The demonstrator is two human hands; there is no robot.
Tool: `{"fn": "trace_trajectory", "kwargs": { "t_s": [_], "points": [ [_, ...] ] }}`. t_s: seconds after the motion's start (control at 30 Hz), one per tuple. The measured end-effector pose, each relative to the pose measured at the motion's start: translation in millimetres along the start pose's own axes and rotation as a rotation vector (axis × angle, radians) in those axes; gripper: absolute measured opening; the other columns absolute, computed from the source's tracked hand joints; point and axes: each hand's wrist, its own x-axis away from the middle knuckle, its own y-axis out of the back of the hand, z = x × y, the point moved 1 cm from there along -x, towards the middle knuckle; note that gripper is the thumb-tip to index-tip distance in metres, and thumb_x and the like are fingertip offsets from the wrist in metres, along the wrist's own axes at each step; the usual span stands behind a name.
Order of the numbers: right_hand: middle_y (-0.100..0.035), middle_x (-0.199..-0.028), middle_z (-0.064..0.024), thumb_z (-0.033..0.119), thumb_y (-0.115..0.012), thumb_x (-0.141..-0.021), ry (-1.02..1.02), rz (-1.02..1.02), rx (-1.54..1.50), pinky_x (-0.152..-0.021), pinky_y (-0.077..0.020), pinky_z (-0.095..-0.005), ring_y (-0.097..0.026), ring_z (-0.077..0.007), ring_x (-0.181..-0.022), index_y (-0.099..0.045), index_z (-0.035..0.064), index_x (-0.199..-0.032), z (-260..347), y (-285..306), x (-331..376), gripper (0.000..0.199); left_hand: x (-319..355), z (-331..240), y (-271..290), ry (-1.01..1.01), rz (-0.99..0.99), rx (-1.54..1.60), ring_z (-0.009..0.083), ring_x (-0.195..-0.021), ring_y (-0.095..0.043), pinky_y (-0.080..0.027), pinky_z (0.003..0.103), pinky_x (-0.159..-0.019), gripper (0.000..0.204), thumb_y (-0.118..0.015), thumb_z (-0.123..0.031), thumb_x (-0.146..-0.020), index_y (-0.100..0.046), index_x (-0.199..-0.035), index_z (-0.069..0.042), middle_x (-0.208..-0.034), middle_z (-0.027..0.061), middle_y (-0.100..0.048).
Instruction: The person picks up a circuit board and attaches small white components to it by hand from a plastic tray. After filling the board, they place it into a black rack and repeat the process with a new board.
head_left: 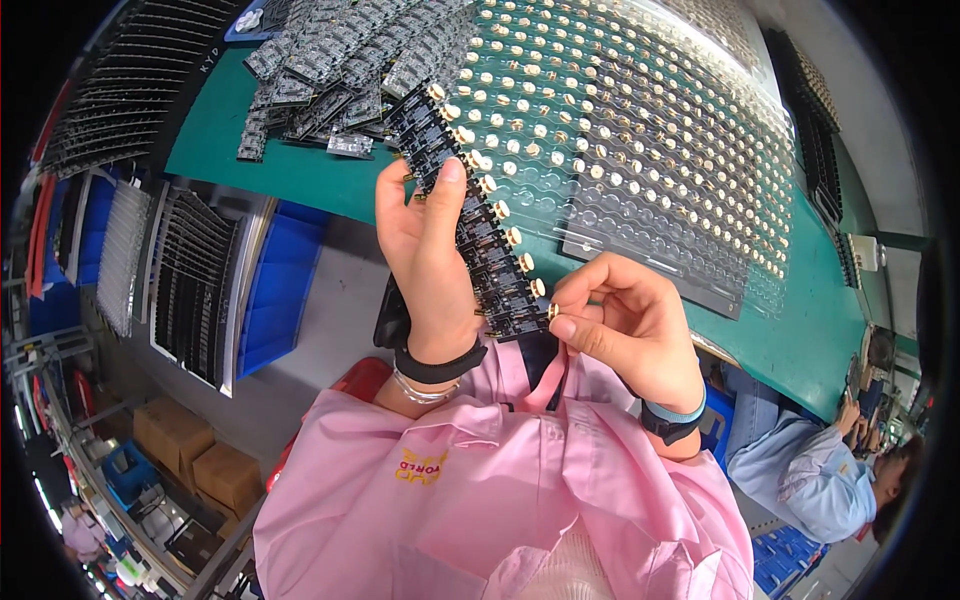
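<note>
My left hand (432,240) is closed round a long black circuit board panel (490,265), thumb on its face. The panel slants from upper left down toward my right hand. Small round gold-and-white parts (513,236) stick out in a row along its right edge. At the panel's lower end, my right hand (625,320) pinches the last round part (553,311) between thumb and forefinger, at the board's edge. Whether that part is fixed to the board I cannot tell.
Clear plastic trays (680,190) with rows of round parts cover much of the green table (350,185). Circuit board panels (350,60) lie heaped at the far left. Racks of boards (190,280) and a blue bin (285,285) stand at the left. Another person (810,480) sits at the right.
</note>
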Motion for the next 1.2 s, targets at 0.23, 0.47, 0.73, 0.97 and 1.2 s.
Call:
{"fn": "trace_trajectory", "kwargs": {
  "t_s": [0.23,0.47,0.73,0.97,1.2],
  "points": [
    [-0.053,-0.075,-0.0033,-0.006,-0.057,-0.075,0.029,-0.002,0.060,-0.061,-0.0440,-0.0178,-0.051,-0.0055,-0.067,-0.053,-0.0041,-0.085,-2.3,2.0,-0.4,0.011,3.9,-0.6,1.9,0.048,0.019,0.100,0.0094,-0.080,-0.051,-0.040,0.022,-0.071,0.025,-0.052,-0.007,-0.082,-0.040,-0.103,-0.001,-0.095,0.0083,-0.054],
    [-0.054,-0.075,-0.0038,-0.005,-0.057,-0.076,-0.035,0.019,0.055,-0.061,-0.0437,-0.0168,-0.050,-0.0043,-0.067,-0.053,-0.0050,-0.087,-1.5,3.6,0.1,0.012,4.4,2.1,0.1,0.009,-0.001,0.070,0.0082,-0.071,-0.050,-0.039,0.020,-0.061,0.022,-0.052,-0.011,-0.082,-0.042,-0.100,-0.003,-0.086,0.0057,-0.054],
    [-0.056,-0.076,-0.0050,-0.005,-0.059,-0.075,0.132,-0.112,0.127,-0.059,-0.0438,-0.0169,-0.053,-0.0054,-0.066,-0.052,-0.0066,-0.090,-6.4,-3.3,-0.1,0.016,3.5,1.8,-1.1,-0.054,-0.049,0.086,0.0070,-0.062,-0.051,-0.041,0.019,-0.053,0.019,-0.051,-0.019,-0.083,-0.046,-0.097,-0.005,-0.078,0.0021,-0.053],
    [-0.056,-0.078,-0.0054,-0.007,-0.060,-0.072,0.163,-0.323,0.093,-0.061,-0.0456,-0.0198,-0.054,-0.0084,-0.067,-0.053,-0.0055,-0.089,-16.1,12.7,15.6,0.018,23.2,9.0,-24.6,-0.116,-0.077,0.279,0.0127,-0.080,-0.051,-0.041,0.024,-0.068,0.029,-0.046,-0.012,-0.086,-0.032,-0.109,0.000,-0.096,0.0124,-0.053],
    [-0.056,-0.075,-0.0048,-0.006,-0.058,-0.073,0.413,-0.743,0.244,-0.057,-0.0439,-0.0200,-0.054,-0.0102,-0.063,-0.055,-0.0041,-0.086,19.1,91.5,69.8,0.013,47.7,13.1,-51.0,-0.046,0.449,-0.061,0.0156,-0.075,-0.054,-0.049,0.027,-0.064,0.025,-0.042,-0.004,-0.086,-0.034,-0.108,0.003,-0.091,0.0141,-0.053]
  ]
}}
